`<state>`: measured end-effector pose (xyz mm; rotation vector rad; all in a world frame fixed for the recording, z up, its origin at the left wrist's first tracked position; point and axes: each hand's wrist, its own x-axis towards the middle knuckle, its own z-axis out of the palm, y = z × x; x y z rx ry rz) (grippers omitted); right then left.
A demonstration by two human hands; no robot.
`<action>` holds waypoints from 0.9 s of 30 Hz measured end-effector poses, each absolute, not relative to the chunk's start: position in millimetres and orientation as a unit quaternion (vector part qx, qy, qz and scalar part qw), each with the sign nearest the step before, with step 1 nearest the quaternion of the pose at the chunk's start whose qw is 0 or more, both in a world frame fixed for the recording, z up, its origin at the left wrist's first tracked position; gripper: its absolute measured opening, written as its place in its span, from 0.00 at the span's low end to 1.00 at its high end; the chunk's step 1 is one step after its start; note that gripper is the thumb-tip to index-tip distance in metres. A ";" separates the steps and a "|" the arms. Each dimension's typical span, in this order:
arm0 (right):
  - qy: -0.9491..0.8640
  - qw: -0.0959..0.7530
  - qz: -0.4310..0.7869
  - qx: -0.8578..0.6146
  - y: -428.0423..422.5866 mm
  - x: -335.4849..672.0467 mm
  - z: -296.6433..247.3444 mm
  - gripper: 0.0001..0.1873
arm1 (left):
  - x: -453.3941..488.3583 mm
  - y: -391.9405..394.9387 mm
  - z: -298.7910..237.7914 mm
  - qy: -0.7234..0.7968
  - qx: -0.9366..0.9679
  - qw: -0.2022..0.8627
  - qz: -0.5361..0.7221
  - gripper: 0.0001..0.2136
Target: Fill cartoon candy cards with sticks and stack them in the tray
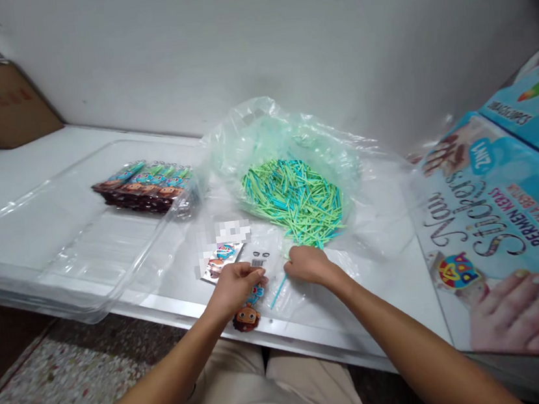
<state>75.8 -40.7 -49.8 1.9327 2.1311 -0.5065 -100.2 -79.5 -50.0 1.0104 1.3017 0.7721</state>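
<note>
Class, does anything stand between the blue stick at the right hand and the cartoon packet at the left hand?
Nothing solid shows between the blue stick at the right hand and the cartoon packet at the left hand. Clear plastic lies there; whether under or over the stick is unclear.

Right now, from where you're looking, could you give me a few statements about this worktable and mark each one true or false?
1. The right hand holds a blue stick. True.
2. The left hand rests on the cardboard box. False: its fingers are on a cartoon-printed packet.
3. The heaped sticks by the clear bag are all red. False: they are green and blue.
4. A clear tray holds stacked packets. True.
5. The Nail Stickers box is left of the tray. False: it is at the picture's right.
</note>
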 end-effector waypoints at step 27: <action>0.740 0.082 -0.033 0.667 -25.8 164.2 0.3 0.18 | -102.8 -82.6 -53.3 0.565 0.478 0.595 0.313 0.11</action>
